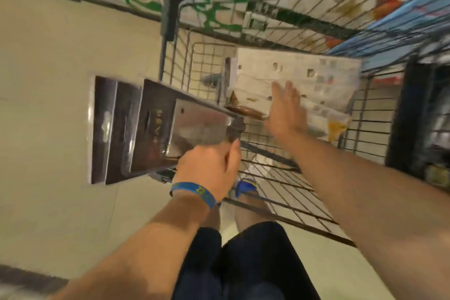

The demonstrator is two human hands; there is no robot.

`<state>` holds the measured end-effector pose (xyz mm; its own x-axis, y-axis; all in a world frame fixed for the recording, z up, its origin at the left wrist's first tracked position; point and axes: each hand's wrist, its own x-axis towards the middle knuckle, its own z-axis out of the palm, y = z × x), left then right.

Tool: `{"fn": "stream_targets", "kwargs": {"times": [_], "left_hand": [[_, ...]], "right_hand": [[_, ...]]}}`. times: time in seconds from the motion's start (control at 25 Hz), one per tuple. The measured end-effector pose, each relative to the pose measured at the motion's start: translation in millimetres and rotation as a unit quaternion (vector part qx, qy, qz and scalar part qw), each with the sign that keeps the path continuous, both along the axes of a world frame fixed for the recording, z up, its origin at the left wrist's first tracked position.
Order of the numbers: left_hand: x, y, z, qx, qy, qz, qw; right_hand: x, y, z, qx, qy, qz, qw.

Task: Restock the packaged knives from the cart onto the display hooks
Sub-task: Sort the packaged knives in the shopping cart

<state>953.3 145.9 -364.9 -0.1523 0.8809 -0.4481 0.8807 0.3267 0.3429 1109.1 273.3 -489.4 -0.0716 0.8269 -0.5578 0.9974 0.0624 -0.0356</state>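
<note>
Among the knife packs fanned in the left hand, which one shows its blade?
The top pack, closest to the cart: its broad steel blade is visible, while the other packs show only dark card.

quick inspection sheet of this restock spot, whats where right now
surface: grey wire cart standing on cream floor
job's things: fan of dark packaged knives held outside the cart; white-backed packs lying in the cart; hooks not in view
clutter: yellow item in the cart, too blurred to name
grippers: left hand grips the dark packs; right hand open over the white-backed packs
cables: nothing seen
surroundings: blurred store shelving at right
</note>
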Motion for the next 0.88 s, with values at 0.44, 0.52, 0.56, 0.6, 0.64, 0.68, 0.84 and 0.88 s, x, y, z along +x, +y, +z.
{"fn": "stream_targets", "kwargs": {"times": [0.44,0.52,0.56,0.6,0.64,0.68,0.84,0.88], "left_hand": [[-0.3,6.8,-3.7,-0.029,-0.026,-0.002,0.999],[-0.1,7.1,-3.2,-0.028,-0.034,0.001,0.999],[0.0,6.7,-3.3,-0.03,-0.039,0.003,0.999],[-0.2,6.6,-3.8,-0.03,-0.041,0.004,0.999],[-0.3,6.6,-4.1,-0.028,-0.042,0.004,0.999],[-0.1,7.0,-4.2,-0.025,-0.042,0.003,0.999],[1.6,7.5,-2.4,-0.024,-0.053,0.013,0.998],[1.3,7.3,-2.6,-0.025,-0.054,0.015,0.998]], "right_hand": [[5.4,3.6,-22.4,0.075,0.074,0.059,0.993],[16.6,-0.1,-14.7,0.08,0.088,0.09,0.989],[21.7,-1.0,-10.8,0.102,0.095,0.088,0.986],[24.3,-1.1,-7.6,0.132,0.093,0.078,0.984],[24.6,-1.3,-5.4,0.161,0.073,0.067,0.982],[22.8,-1.9,-2.7,0.177,0.044,0.063,0.981],[17.4,-27.5,-11.7,0.064,0.007,0.143,0.988],[18.1,-32.0,-16.9,0.017,0.01,0.148,0.989]]}}
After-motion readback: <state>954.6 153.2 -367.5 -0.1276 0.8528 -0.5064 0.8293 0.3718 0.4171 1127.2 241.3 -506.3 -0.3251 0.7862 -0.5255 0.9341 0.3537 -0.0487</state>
